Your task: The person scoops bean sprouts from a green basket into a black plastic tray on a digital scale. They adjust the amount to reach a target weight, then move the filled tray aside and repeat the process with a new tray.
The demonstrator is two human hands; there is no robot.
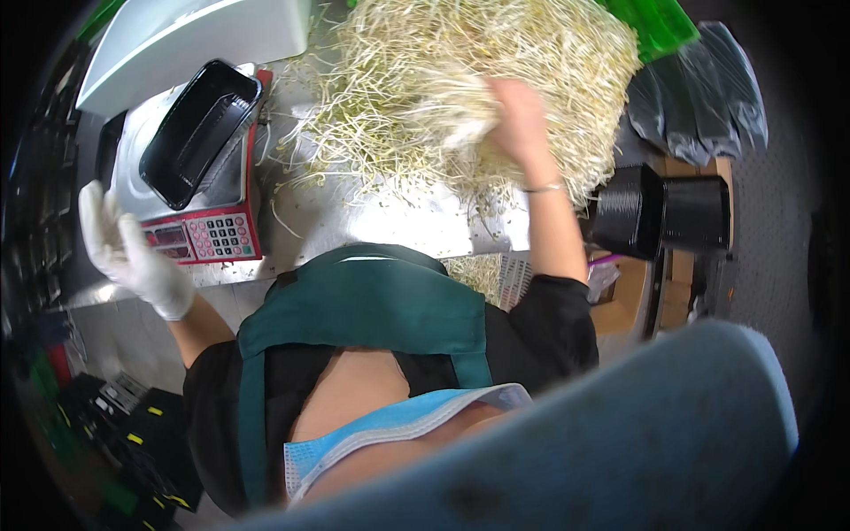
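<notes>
A big heap of bean sprouts (567,53) covers the metal table, pale with some greenish ends. My bare right hand (518,119) grips a clump of bean sprouts (456,104) over the heap; the clump is slightly blurred. To the left, a red-framed scale (208,232) with a keypad carries an empty black tray (197,133), tilted across its metal plate. Beside the scale's left front corner, my left hand (133,252) in a white glove is open, fingers stretched out and holding nothing.
A white plastic bin (204,35) stands behind the scale. Right of the heap are a green crate (653,26), bagged dark trays (699,93) and stacks of black trays (629,211) over cardboard boxes. The metal table's (381,217) front edge runs against my apron.
</notes>
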